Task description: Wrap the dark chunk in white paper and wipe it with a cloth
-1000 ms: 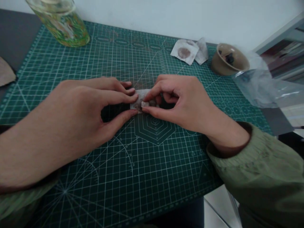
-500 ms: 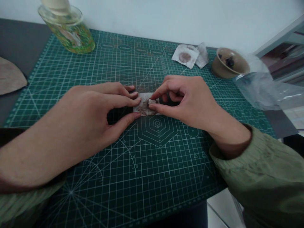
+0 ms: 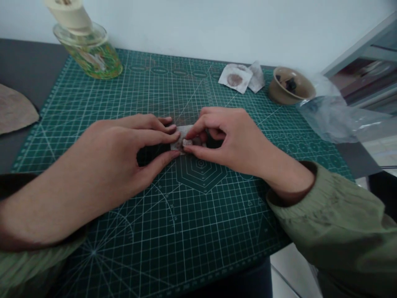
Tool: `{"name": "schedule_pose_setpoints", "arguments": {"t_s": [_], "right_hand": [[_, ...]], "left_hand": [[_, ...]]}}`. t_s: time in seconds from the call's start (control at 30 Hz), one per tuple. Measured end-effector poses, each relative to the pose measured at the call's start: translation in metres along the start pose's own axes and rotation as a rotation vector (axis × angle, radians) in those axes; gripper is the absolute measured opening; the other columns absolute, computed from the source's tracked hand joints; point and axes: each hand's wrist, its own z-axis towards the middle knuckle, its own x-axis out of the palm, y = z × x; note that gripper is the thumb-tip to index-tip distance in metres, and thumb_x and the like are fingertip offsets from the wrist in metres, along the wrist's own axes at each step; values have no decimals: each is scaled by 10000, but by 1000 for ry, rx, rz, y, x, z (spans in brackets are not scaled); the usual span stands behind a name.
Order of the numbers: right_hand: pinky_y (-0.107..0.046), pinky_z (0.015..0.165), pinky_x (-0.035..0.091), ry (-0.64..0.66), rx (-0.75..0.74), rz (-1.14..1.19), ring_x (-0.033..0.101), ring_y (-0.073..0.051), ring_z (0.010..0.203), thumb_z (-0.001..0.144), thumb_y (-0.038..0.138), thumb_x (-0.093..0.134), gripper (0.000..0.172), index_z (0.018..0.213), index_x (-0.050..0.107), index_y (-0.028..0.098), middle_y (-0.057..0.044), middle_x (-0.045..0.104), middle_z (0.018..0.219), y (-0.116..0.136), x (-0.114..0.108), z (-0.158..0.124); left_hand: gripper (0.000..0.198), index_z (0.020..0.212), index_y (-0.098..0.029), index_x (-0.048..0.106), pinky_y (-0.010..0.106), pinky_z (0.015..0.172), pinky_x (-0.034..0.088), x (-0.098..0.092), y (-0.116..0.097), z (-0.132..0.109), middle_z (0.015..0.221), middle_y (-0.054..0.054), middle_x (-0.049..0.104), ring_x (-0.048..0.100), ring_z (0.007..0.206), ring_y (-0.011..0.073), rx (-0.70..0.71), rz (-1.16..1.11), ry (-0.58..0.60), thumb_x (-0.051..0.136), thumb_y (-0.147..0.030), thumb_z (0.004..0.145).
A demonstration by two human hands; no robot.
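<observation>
A small white paper piece with brown stains [image 3: 178, 145] lies on the green cutting mat [image 3: 149, 231]. My left hand [image 3: 124, 145] holds down its left end, the index finger and thumb at the near and far corners and the other fingers spread behind. My right hand [image 3: 226, 136] pinches a small pale, brown-flecked wad [image 3: 187, 142] between thumb and index finger, pressed against the paper. What the wad is made of cannot be made out. The right fingers hide the paper's right part.
At the back left stands a glass bottle with a green-yellow pattern [image 3: 96, 60] and a cream top. Two stained white squares [image 3: 240, 82] lie at the back. Beside them are a tan bowl [image 3: 285, 93] with dark bits and a clear plastic bag [image 3: 325, 120]. A brown flat piece [image 3: 15, 109] is at left.
My right hand has moved left along the paper with the wad, closer to my left fingertips. My left hand keeps its hold. The whole view has shifted slightly.
</observation>
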Motion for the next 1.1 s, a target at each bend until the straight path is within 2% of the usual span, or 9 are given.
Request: {"name": "schedule_pose_setpoints", "arguments": {"t_s": [0.17, 0.27, 0.37, 0.5, 0.6, 0.77, 0.9, 1.0, 1.1], "right_hand": [[-390, 755, 488, -40, 39, -53, 650, -200, 771, 1009, 321, 935, 103, 1028, 869, 245, -10, 732, 886, -1, 0, 1], [-386, 744, 487, -20, -5, -7, 635, -190, 760, 1009, 318, 933, 112, 1023, 876, 223, -15, 737, 897, 0, 2, 3], [-374, 738, 492, -4, -23, 44, 647, -181, 762, 1027, 304, 916, 103, 1035, 874, 210, -11, 752, 912, -1, 2, 2], [-392, 772, 497, -44, 26, -16, 661, -202, 790, 1005, 308, 932, 101, 1015, 869, 230, -18, 744, 905, -2, 2, 4], [-378, 742, 472, -5, 10, 0, 612, -179, 753, 1012, 318, 921, 97, 1026, 872, 236, -8, 741, 918, -1, 4, 5], [-374, 742, 471, -40, 25, -11, 620, -176, 749, 1014, 323, 929, 113, 1042, 881, 224, 0, 730, 885, -4, 2, 3], [-380, 751, 480, -28, 9, 5, 620, -178, 752, 1006, 316, 934, 123, 1031, 886, 206, -15, 730, 897, -2, 3, 4], [-374, 744, 485, 0, -20, 54, 648, -178, 770, 1027, 298, 916, 98, 1037, 876, 210, -14, 749, 920, 0, 3, 3], [-391, 784, 504, -39, 8, -1, 679, -201, 811, 1009, 285, 931, 92, 1021, 873, 214, -24, 746, 912, -1, 3, 5]], "left_hand": [[414, 1274, -303, 901, 543, 1174, 698, -2, -1, 2, 1404, 37, 907, 875, 1263, 355, 16, 5, 7, 594, -560, 1167], [429, 1256, -329, 884, 546, 1137, 714, -3, -1, 2, 1376, 10, 916, 885, 1244, 362, -5, 43, 9, 560, -597, 1169], [456, 1196, -361, 859, 502, 1050, 741, -3, 0, 1, 1333, -17, 926, 902, 1194, 356, -9, 53, -5, 545, -688, 1147], [454, 1213, -339, 862, 487, 1035, 737, -2, -2, 1, 1328, -9, 929, 904, 1202, 359, 10, 45, -20, 536, -652, 1169], [437, 1168, -312, 873, 506, 1004, 741, -2, -2, 2, 1281, 8, 936, 914, 1139, 372, 0, 41, -11, 562, -619, 1165], [393, 1219, -371, 878, 505, 1092, 721, -3, 0, 0, 1360, -18, 920, 889, 1249, 360, -3, 9, -6, 600, -638, 1141], [328, 1152, -441, 877, 509, 1128, 703, -2, 1, 0, 1336, -76, 919, 886, 1241, 350, -58, -34, -20, 637, -659, 1104], [386, 1137, -407, 877, 527, 1118, 712, -1, 0, 0, 1325, -42, 928, 886, 1246, 353, -40, -26, -8, 614, -688, 1115], [453, 1186, -370, 879, 540, 1110, 716, -2, -2, 1, 1355, -19, 925, 886, 1251, 353, -11, 9, -13, 569, -698, 1149]]}}
